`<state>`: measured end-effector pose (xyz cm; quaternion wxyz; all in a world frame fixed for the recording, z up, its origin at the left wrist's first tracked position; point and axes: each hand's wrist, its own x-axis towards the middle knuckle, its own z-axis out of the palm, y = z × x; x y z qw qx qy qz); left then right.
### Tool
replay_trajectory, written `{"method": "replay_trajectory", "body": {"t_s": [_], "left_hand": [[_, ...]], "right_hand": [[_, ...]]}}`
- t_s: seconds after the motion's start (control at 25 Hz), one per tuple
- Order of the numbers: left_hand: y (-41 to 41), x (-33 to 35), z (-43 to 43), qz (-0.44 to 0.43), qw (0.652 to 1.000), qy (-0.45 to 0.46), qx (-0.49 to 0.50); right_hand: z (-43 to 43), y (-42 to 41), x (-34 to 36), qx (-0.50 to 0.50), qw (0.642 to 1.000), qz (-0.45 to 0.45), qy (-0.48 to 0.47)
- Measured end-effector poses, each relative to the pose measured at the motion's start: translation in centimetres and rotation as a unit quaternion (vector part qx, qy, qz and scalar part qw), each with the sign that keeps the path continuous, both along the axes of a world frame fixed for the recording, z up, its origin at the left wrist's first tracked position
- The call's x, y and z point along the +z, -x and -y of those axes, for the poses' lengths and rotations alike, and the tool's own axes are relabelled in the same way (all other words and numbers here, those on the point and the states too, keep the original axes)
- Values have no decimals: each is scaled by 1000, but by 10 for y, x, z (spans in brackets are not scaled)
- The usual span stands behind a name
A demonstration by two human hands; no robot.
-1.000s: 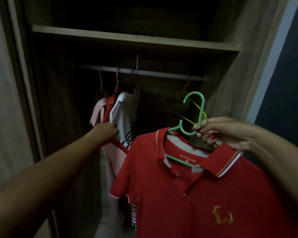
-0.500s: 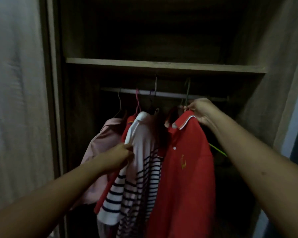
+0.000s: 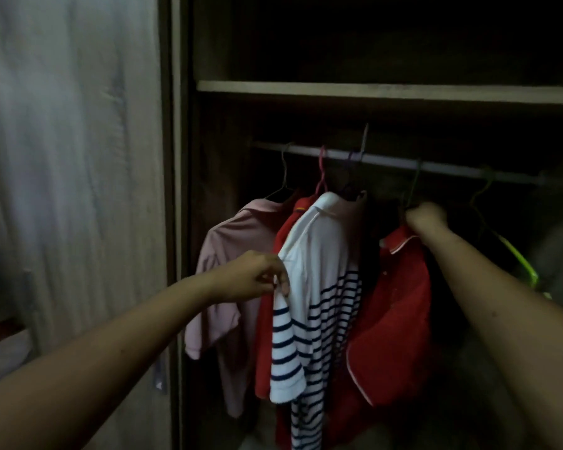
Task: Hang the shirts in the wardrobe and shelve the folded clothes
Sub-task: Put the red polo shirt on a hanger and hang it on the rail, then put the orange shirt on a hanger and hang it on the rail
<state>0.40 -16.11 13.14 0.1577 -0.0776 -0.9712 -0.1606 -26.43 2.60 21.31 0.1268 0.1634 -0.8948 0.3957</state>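
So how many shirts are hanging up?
4: pink shirt leftmost, red shirt next, striped shirt in the middle, red polo rightmost under the right hand. Darkness may hide more.

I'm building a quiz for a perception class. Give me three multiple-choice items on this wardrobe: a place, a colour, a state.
1. The pink shirt hangs: A) rightmost; B) left of the striped shirt; C) on the floor.
2. The empty hanger is: A) yellow-green; B) blue; C) white.
3. The red polo is: A) folded; B) on a chair; C) held at its top by the right hand.
Answers: 1 B, it is leftmost on the rail; 2 A, its arm shows yellow-green at far right; 3 C, the hand grips it below the rail.
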Motion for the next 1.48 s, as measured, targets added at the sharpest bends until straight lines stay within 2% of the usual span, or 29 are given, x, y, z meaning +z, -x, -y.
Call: {"method": "replay_trajectory", "body": {"t_s": [0.04,0.12,0.2,0.24,0.36,0.48,0.56,0.64,0.72,0.84,0.92,1.04,1.08,1.12,1.16,1.24,1.32,1.36,1.4,1.44,1.48], "left_hand": [[-8,-3,2,13,1000,-3,12],[-29,-11,16,39,998,-29,40],[-55,-21,36,50,992,-82,76],[-71,-27,49,51,987,-117,102],[-124,-44,87,55,957,-222,178],[-200,-63,120,51,922,-268,273],[-261,-82,147,41,898,-265,350],[-327,-104,179,34,875,-207,437],[-395,-131,212,27,826,-159,539],[-483,-176,259,45,718,-146,679],[-524,-213,289,110,646,-166,737],[-545,-255,311,244,529,-216,784],[-545,-262,316,248,516,-225,789],[-544,-263,319,226,518,-234,792],[-543,-262,323,177,536,-236,791],[-549,-260,319,25,581,-262,770],[-562,-257,301,-153,648,-351,658],[-569,-254,287,-218,664,-410,586],[-577,-250,274,-258,652,-480,527],[-584,-249,264,-272,621,-545,493],[-588,-249,258,-274,583,-596,479]], "right_hand": [[4,-18,-1,-22,997,-75,-24],[21,-58,-9,6,967,-250,49],[48,-106,-26,119,914,-358,148],[67,-133,-38,196,888,-374,181],[125,-208,-76,359,845,-333,216],[191,-275,-117,477,813,-275,188],[235,-320,-142,535,793,-241,162],[275,-364,-164,580,775,-209,136],[314,-406,-186,618,760,-174,106],[378,-463,-229,649,755,-86,43],[418,-504,-260,644,765,4,-5],[457,-549,-301,602,779,137,-105],[465,-560,-311,587,781,160,-140],[473,-570,-321,574,784,176,-157],[479,-579,-326,564,789,184,-157],[480,-590,-328,584,775,211,-120],[467,-588,-326,655,722,217,-55],[457,-585,-327,688,689,225,-34],[448,-581,-331,710,663,233,-49],[440,-576,-340,720,643,246,-85],[437,-574,-349,712,637,263,-134]]}}
